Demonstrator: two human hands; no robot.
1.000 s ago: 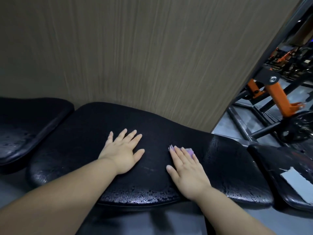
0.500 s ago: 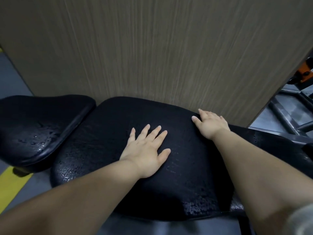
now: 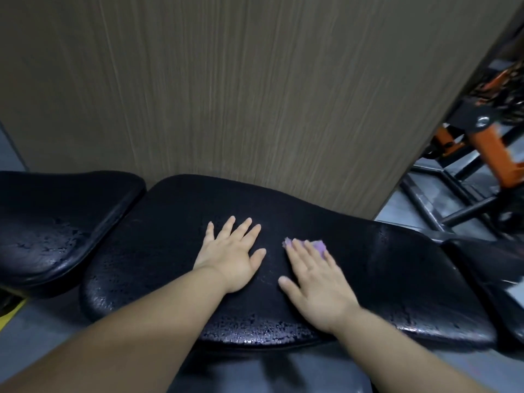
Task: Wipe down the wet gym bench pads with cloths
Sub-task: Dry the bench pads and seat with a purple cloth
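A long black bench pad (image 3: pixel 158 251) lies across the middle, beaded with water along its near edge and left end. My left hand (image 3: pixel 231 255) rests flat on the pad's centre, fingers spread and straight. Just to its right, my right hand (image 3: pixel 314 279) presses a small purple cloth (image 3: pixel 319 245) flat onto the pad; only the cloth's far edge shows past my fingertips. A second black pad (image 3: pixel 51 222) with water drops sits to the left, separated by a narrow gap.
A wood-grain wall panel (image 3: pixel 255 95) rises directly behind the bench. At right stand a black and orange machine frame (image 3: pixel 482 143) and another dark pad (image 3: pixel 487 268). Grey floor (image 3: pixel 42 327) lies in front, with a yellow strip (image 3: pixel 11 312) at far left.
My right hand has come back from the pad's far edge by the wall to the middle, beside my left hand, with the cloth under it. The left hand stays planted.
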